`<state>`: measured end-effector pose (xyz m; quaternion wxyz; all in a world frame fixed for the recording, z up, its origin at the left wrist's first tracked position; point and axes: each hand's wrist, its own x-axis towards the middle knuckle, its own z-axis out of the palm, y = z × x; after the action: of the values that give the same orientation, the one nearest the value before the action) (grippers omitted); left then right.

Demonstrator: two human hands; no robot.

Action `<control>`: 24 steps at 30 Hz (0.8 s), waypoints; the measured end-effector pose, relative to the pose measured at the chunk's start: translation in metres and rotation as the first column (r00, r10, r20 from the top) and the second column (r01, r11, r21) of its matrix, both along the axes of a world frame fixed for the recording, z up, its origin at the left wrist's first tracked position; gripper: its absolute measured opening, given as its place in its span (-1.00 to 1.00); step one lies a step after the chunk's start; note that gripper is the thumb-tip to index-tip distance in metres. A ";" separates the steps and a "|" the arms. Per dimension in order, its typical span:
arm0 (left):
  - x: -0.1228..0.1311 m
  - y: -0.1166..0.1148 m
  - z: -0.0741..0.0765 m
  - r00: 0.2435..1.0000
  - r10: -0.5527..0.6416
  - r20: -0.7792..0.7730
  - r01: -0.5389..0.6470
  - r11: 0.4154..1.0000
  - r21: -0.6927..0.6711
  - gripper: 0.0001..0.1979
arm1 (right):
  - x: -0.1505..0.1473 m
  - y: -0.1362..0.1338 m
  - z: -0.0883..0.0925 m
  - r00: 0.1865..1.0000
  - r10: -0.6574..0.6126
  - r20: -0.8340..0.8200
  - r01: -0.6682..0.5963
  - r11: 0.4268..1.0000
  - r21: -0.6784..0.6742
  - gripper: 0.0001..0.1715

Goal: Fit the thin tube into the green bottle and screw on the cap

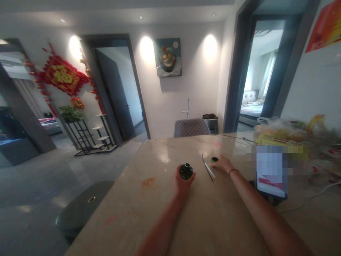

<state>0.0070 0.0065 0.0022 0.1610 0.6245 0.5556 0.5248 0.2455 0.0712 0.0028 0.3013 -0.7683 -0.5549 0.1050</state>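
Note:
My left hand (183, 182) is wrapped round a small, dark glossy bottle (186, 172); its narrow round mouth is uncovered and faces up. To the right, my right hand (223, 164) has its fingers closed on a small dark cap-like piece (214, 159) with a green tint, at or just above the tabletop. Between the two hands lie a thin dark stick (207, 167) and a short white strip (210, 170), side by side on the stone-look table (160, 160). The fingers hide part of the bottle's side.
At right a phone (270, 174) stands propped up, its surroundings blurred out. Behind it are plastic bags (282, 129) and a white cable (311, 195). A quilted chair (191, 128) is at the far edge, and a green stool (82, 206) stands at left.

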 end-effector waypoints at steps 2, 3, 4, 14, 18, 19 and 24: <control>0.000 0.000 0.001 1.000 0.005 0.018 -0.005 1.000 -0.015 -0.43 | -0.003 0.002 0.014 1.000 -0.028 0.001 0.028 0.994 0.101 -0.23; 0.000 -0.001 0.001 1.000 0.009 0.028 -0.008 1.000 -0.025 -0.43 | -0.006 0.002 0.022 1.000 -0.004 -0.021 0.008 0.985 0.173 -0.27; 0.001 -0.001 0.002 0.999 0.013 0.039 -0.011 0.999 -0.035 -0.43 | -0.009 0.002 0.029 0.995 0.069 -0.067 -0.051 0.969 0.240 -0.35; 0.003 0.002 0.000 0.983 -0.026 0.184 0.032 0.999 -0.034 -0.47 | -0.082 -0.030 0.033 0.388 0.846 -0.365 -0.854 0.479 0.202 -0.33; 0.002 0.004 -0.001 0.980 -0.011 0.200 0.017 0.999 -0.031 -0.46 | -0.106 -0.035 0.028 0.324 0.866 -0.381 -0.838 0.449 0.310 -0.35; 0.001 0.004 -0.002 0.978 -0.016 0.207 0.021 1.000 -0.022 -0.46 | -0.109 -0.035 0.026 0.329 0.858 -0.394 -0.821 0.466 0.330 -0.36; -0.004 0.008 -0.003 0.957 -0.092 0.274 0.099 0.995 -0.012 -0.49 | -0.112 -0.029 0.014 0.375 0.831 -0.411 -0.774 0.525 0.355 -0.41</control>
<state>0.0031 0.0141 -0.0007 0.2693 0.5701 0.5039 0.5904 0.1331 0.0419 0.0167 0.3926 -0.3219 -0.7531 0.4185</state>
